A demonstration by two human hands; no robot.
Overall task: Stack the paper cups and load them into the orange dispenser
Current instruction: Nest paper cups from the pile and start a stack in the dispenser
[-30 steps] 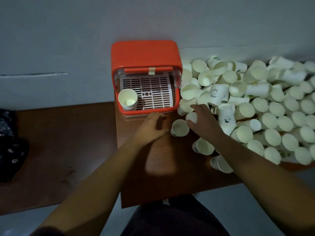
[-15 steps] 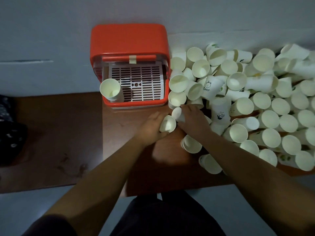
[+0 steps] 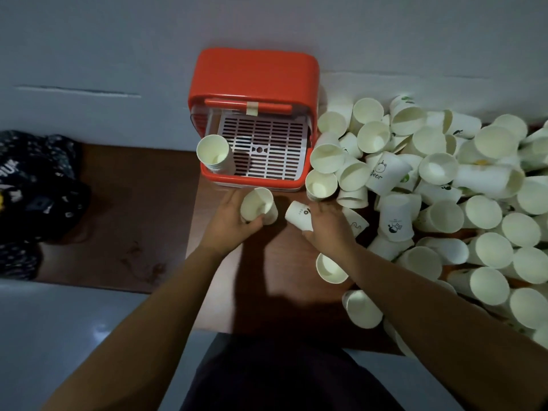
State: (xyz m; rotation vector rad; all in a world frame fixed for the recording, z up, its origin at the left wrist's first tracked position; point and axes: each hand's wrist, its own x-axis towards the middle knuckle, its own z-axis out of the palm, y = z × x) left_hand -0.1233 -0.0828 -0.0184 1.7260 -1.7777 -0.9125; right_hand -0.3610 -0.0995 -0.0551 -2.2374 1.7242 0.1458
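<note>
The left hand (image 3: 229,222) is gripping a plain cup (image 3: 257,206) mouth-up, and the right hand (image 3: 329,229) is clasping a printed cup (image 3: 299,216) with its base pointing at it, probably so one can nest in the other. Both cups are hovering just in front of the dispenser (image 3: 255,72), which is holding one stack (image 3: 213,154) at the left front of its grid (image 3: 267,143), while the loose pile (image 3: 439,185) is lying on the table (image 3: 275,256) to its right.

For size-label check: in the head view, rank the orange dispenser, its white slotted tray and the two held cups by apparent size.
1. orange dispenser
2. white slotted tray
3. left-hand cup and right-hand cup look alike; not ranked.
</note>
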